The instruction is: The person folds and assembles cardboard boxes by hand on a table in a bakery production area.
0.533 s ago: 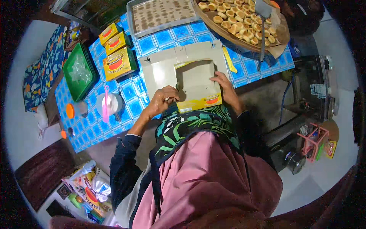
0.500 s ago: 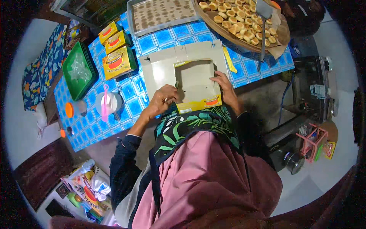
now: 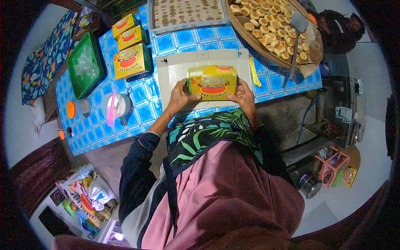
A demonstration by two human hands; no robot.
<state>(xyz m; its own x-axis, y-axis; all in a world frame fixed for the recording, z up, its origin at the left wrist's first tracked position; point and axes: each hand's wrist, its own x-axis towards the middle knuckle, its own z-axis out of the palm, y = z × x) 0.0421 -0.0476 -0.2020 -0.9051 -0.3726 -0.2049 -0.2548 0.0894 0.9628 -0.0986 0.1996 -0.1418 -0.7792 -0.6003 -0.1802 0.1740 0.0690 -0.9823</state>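
Note:
Between my two hands is a yellow cardboard box with a red oval on its printed side and a green end. My left hand grips its left end, thumb along the near edge. My right hand holds the right end the same way, its thumb on the near corner. Under the box lies a flat, unfolded sheet of pale cardboard. A yellow strip-like tool rests just beyond the sheet's right edge. The box's inside is hidden.
Three similar yellow boxes stand at the far left, beside green trays and a white tub with a pink utensil. Behind are a spotted, paper-lined tray and a round board of small round pastries with a spatula.
The box showed its open, pale inside before; now its printed outside faces me. Both hands have shifted slightly to grip its two ends, and it sits farther over the cardboard sheet.

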